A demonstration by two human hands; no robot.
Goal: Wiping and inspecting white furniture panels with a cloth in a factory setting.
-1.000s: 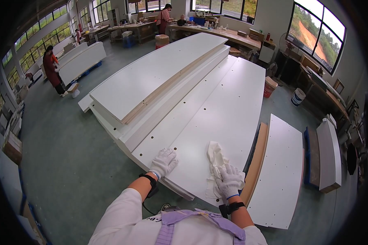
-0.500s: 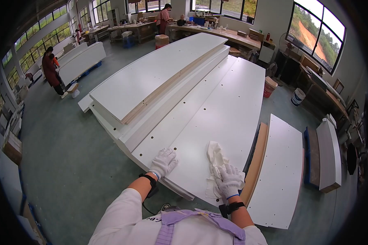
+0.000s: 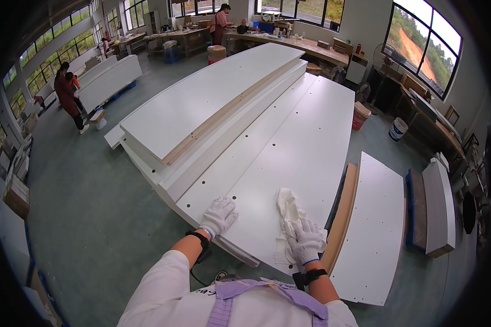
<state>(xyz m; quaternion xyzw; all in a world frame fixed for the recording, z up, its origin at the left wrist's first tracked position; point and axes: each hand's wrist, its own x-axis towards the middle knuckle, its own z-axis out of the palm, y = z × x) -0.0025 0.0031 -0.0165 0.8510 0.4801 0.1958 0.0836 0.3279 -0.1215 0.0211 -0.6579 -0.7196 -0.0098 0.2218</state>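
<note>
A wide white panel [image 3: 305, 141] with small drilled holes lies in front of me. White knit gloves cover both hands. My left hand [image 3: 219, 215] rests flat near the panel's left front edge, beside a hole, holding nothing. Over at the front right, my right hand [image 3: 309, 241] presses on a crumpled white cloth [image 3: 287, 204] and grips part of it. The cloth spreads forward and left of the fingers on the panel surface. Some of it is hidden under the palm.
Another white panel [image 3: 202, 98] lies raised along the far left side of the stack. To the right stand a lower stack with a white top [image 3: 371, 229] and a narrow stack [image 3: 439, 207]. Workbenches [image 3: 289, 42] line the back. Co-workers [image 3: 68, 98] stand at the left and back.
My hands and the cloth stay in practically the same place. The view has shifted very slightly.
</note>
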